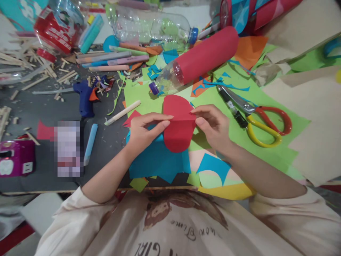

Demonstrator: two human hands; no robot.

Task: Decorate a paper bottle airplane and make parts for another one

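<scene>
We are mid-fold on the red paper cutout (178, 124), lying on the blue sheet (160, 160) at table centre. Our left hand (144, 129) pinches its nine o'clock edge, our right hand (211, 124) its three o'clock edge. Next likely needs even creasing. Scissors (255, 117) crowd three o'clock; open room lies toward nine.

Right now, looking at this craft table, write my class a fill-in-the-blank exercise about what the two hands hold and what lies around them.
1. The left hand and right hand pinch a rounded piece of paper whose colour is ____.
2. Right of the right hand lie metal scissors with one red handle and one ____ handle.
3. The clear plastic bottle wrapped in red paper has a ____ cap.
4. Left of the hands lies a dark ____ hot-glue gun.

Missing words: red; yellow; purple; blue
</scene>
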